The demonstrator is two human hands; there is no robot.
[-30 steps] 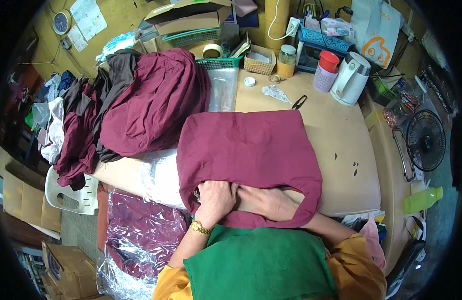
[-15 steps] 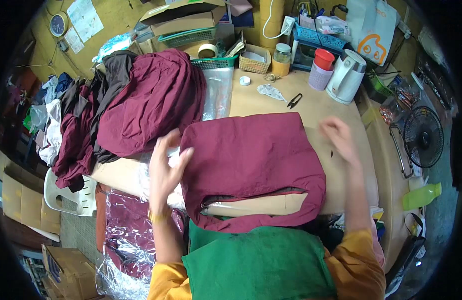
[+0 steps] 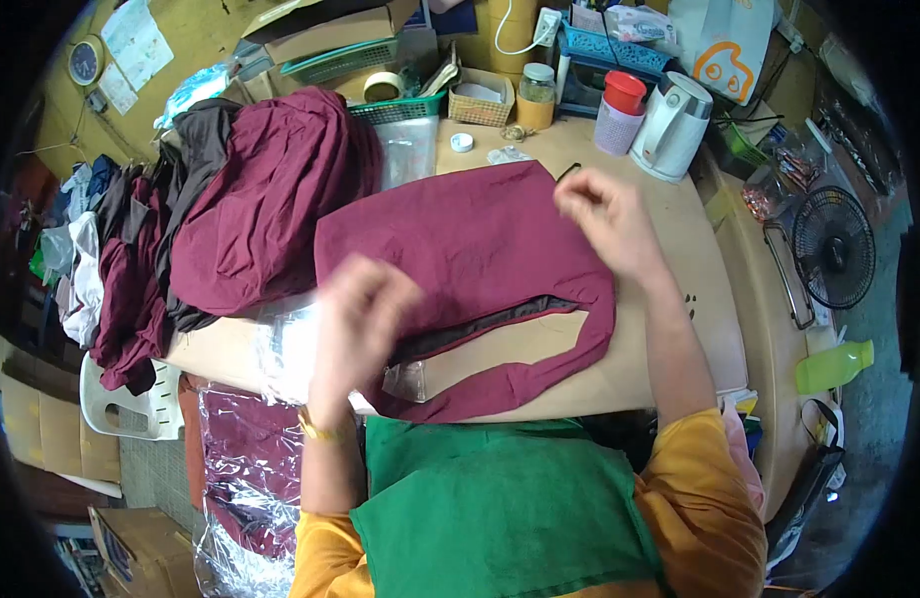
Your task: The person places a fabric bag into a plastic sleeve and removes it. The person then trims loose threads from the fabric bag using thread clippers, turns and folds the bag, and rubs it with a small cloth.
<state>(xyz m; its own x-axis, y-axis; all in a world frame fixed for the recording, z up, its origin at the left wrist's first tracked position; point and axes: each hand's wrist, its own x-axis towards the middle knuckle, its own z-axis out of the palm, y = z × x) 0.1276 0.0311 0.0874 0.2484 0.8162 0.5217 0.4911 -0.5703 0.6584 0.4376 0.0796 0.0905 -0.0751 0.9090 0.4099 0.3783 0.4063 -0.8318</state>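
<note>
A maroon cloth bag [image 3: 460,234] with a wide loop strap lies at a slant on the table in front of me, its dark-lined opening [image 3: 500,321] facing me. Over its lower left side is my left hand [image 3: 365,314], smeared by motion, so its fingers cannot be read. My right hand [image 3: 609,219] is at the upper right edge of the bag with curled, pinched fingers. Whether those fingertips grip the edge or hold anything is hidden. Just behind them, a dark tip of the thread snips [image 3: 571,169] shows.
Maroon and dark cloth pieces [image 3: 265,199] are heaped on the left. Along the back stand a basket [image 3: 482,98], a jar [image 3: 535,96], a red-lidded cup [image 3: 621,115] and a white kettle [image 3: 671,130]. A fan [image 3: 833,247] is at right; plastic-wrapped maroon cloth [image 3: 246,468] sits below left.
The bag has turned and shifted up and left, its strap opening wider. My right hand has come in to the bag's edge; my left hand has moved over the bag. The whole view has shifted slightly.
</note>
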